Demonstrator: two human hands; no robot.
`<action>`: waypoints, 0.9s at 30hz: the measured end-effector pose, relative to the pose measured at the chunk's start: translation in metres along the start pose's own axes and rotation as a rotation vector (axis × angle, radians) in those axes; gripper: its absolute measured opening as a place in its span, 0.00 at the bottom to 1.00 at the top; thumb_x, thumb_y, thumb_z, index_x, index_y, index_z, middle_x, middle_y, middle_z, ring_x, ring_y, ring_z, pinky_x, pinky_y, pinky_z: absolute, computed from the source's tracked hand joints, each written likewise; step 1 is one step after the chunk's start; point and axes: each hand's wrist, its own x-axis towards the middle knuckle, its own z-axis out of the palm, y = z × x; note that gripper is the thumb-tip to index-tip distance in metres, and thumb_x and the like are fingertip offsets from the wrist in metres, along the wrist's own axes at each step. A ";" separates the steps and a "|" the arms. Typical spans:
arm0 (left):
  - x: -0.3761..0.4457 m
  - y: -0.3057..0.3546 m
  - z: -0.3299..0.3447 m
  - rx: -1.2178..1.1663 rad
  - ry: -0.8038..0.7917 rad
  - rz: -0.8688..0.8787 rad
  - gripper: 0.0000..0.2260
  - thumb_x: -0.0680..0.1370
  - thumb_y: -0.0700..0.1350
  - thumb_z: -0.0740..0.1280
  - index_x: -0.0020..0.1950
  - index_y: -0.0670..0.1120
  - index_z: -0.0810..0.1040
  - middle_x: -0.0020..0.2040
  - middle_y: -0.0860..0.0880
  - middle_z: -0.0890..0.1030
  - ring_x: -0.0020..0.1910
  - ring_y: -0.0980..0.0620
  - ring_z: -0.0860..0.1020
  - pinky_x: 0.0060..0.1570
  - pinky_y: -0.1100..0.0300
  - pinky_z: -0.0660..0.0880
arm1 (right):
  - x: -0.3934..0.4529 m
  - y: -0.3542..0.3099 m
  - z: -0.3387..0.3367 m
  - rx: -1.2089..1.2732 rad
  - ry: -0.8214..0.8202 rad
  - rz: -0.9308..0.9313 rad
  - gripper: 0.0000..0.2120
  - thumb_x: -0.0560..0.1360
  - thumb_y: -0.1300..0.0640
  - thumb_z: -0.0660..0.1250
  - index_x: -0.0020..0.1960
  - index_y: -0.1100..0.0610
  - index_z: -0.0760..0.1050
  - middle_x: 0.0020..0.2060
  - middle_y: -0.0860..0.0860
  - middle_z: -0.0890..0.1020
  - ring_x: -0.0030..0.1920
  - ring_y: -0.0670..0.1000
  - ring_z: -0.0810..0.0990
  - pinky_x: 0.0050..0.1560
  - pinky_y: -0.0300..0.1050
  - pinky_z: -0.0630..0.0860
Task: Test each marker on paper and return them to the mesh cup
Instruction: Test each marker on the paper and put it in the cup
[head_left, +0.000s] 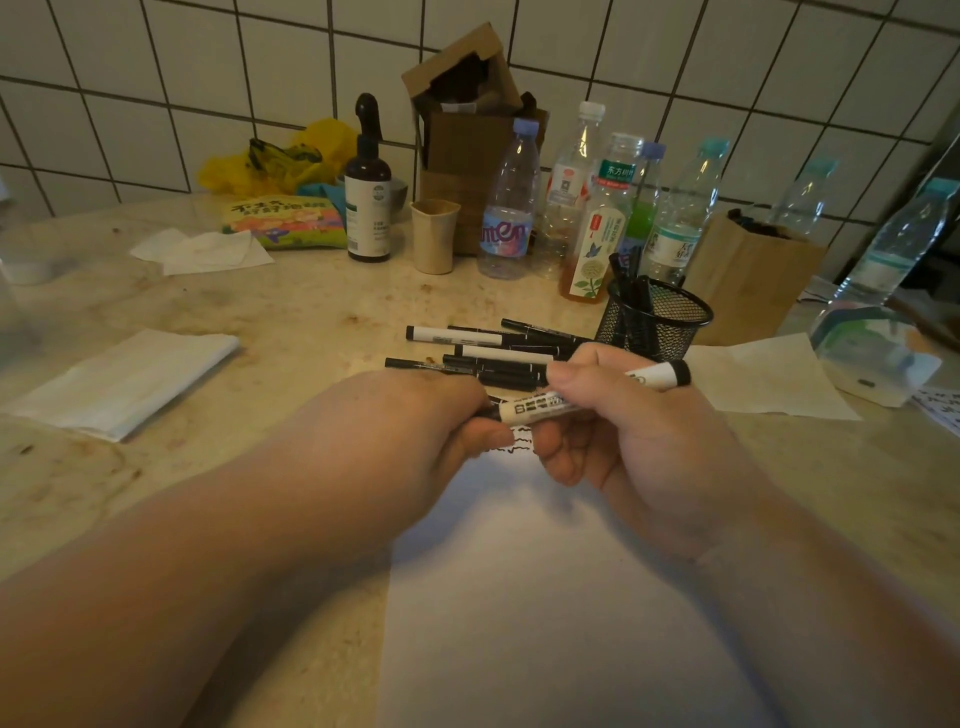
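Both hands hold one white marker (535, 408) with black ends over the top edge of a white paper sheet (545, 597). My left hand (415, 431) grips its left end; my right hand (623, 431) grips the barrel, whose black end sticks out to the right. Black squiggles (519, 444) show on the paper between the hands. Several loose markers (483, 353) lie on the table just beyond. A black mesh cup (654, 317) with a few markers in it stands at the right of that pile.
Plastic bottles (509, 208), a dark spray bottle (368, 197), a beige cup (434, 236) and cardboard boxes (467, 130) crowd the back by the tiled wall. Folded tissue (124, 379) lies at left, another paper (763, 379) at right.
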 end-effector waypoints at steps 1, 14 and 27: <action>0.000 0.002 -0.001 -0.005 -0.055 0.004 0.22 0.69 0.67 0.39 0.42 0.58 0.68 0.35 0.59 0.69 0.35 0.57 0.70 0.31 0.67 0.63 | 0.000 0.000 -0.001 -0.010 -0.010 -0.015 0.11 0.74 0.58 0.69 0.34 0.58 0.75 0.26 0.58 0.79 0.25 0.51 0.75 0.26 0.41 0.71; -0.009 -0.009 -0.019 -0.527 -0.648 0.041 0.19 0.73 0.66 0.55 0.34 0.54 0.73 0.29 0.55 0.73 0.29 0.59 0.69 0.35 0.66 0.69 | 0.002 0.000 -0.019 0.245 -0.106 -0.231 0.11 0.58 0.61 0.68 0.27 0.61 0.65 0.19 0.54 0.69 0.18 0.49 0.65 0.22 0.42 0.53; 0.000 -0.017 0.004 -0.146 -0.152 -0.278 0.09 0.80 0.57 0.60 0.47 0.56 0.77 0.40 0.57 0.80 0.39 0.61 0.75 0.37 0.66 0.71 | 0.020 0.008 -0.038 -0.454 0.523 0.290 0.12 0.76 0.56 0.65 0.36 0.59 0.78 0.21 0.51 0.77 0.22 0.47 0.72 0.24 0.38 0.71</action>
